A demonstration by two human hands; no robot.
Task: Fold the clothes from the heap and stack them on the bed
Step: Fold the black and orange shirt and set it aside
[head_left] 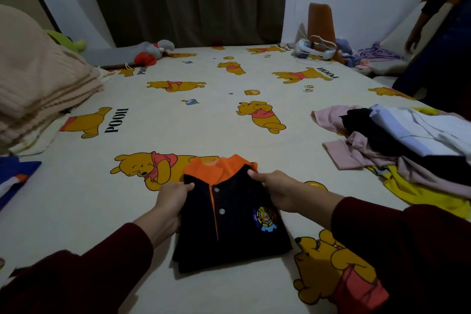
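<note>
A folded black polo shirt (229,232) with an orange collar, orange placket and a round badge lies on the bed (204,115) near its front edge. My left hand (170,204) grips the shirt's left shoulder edge, thumb on top. At the right shoulder, just below the collar, my right hand (275,188) pinches the fabric. A heap of unfolded clothes (397,140) in pink, black, white and yellow sits to the right.
Folded beige blankets (38,84) are stacked at the left, a blue cloth (15,176) lies in front of them. Plush toys (150,52) and a white headset (313,50) lie at the far edge. Another person (438,33) stands at the right.
</note>
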